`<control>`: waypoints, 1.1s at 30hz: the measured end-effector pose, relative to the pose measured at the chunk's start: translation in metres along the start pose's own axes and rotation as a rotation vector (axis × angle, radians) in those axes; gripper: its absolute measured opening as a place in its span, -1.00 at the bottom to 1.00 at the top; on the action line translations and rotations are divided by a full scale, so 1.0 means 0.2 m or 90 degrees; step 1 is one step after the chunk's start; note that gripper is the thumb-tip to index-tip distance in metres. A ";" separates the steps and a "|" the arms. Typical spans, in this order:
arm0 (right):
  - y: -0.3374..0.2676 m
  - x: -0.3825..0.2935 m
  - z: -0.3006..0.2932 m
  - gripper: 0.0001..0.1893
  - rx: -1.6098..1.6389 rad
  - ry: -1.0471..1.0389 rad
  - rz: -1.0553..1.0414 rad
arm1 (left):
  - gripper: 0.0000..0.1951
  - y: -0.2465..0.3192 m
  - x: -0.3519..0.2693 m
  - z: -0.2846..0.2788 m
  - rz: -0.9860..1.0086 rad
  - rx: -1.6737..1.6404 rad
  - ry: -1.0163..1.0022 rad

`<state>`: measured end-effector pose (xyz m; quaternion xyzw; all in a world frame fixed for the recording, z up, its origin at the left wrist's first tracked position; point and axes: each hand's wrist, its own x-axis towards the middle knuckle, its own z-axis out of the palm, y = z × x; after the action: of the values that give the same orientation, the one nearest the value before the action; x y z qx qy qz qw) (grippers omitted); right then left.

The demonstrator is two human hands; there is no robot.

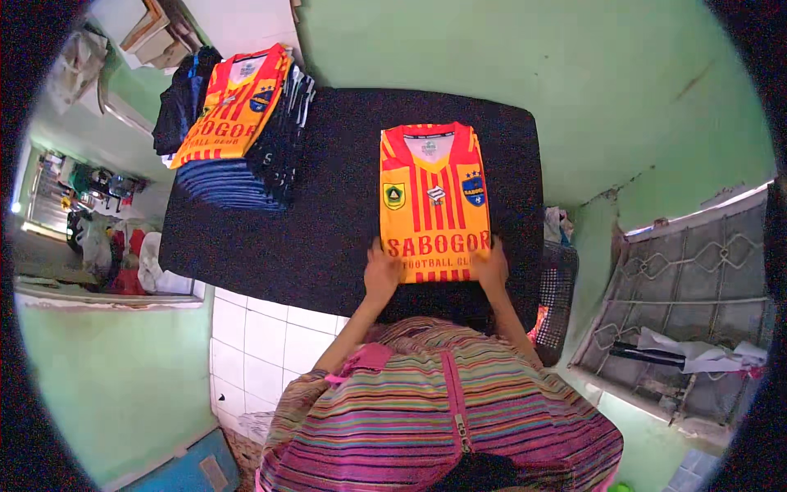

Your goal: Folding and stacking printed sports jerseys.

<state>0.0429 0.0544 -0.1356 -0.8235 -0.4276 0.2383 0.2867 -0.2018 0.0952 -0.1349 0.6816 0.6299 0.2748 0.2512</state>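
A folded football jersey, yellow-orange with red stripes, printed lettering and badges, lies flat on a black-covered table, collar away from me. At its near left corner, my left hand touches the side edge, thumb over the fabric. Opposite it, my right hand is at the near right corner, thumb on top. Fingertips of both hands are partly hidden at the jersey's edges. On the table's far left stands a stack of folded dark clothes, with a similar folded jersey on top.
A black plastic basket with cloth in it stands beside the table's right edge. Green walls are behind and to the right, with a metal window grille. At left, a window opening has a sill. White tiles show below the table.
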 end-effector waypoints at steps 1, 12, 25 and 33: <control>0.02 0.00 -0.03 -0.38 0.082 -0.133 0.124 | -0.48 -0.02 -0.01 -0.02 -0.100 -0.042 -0.089; -0.12 -0.43 0.44 -0.52 1.364 -0.150 0.402 | -0.63 0.27 0.22 -0.51 -0.380 -0.925 -0.635; -1.49 -0.22 0.61 -0.47 1.039 -0.346 0.093 | -0.61 -0.19 0.40 -1.66 -0.255 -0.786 -0.745; -2.39 0.11 0.59 -0.43 0.922 -0.393 -0.144 | -0.51 -0.37 0.78 -2.39 0.059 -0.675 -0.589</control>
<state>-0.2914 0.3295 0.0986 -0.2806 -0.3077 0.6439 0.6419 -0.5766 0.2554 0.1676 0.5402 0.2096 0.2373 0.7797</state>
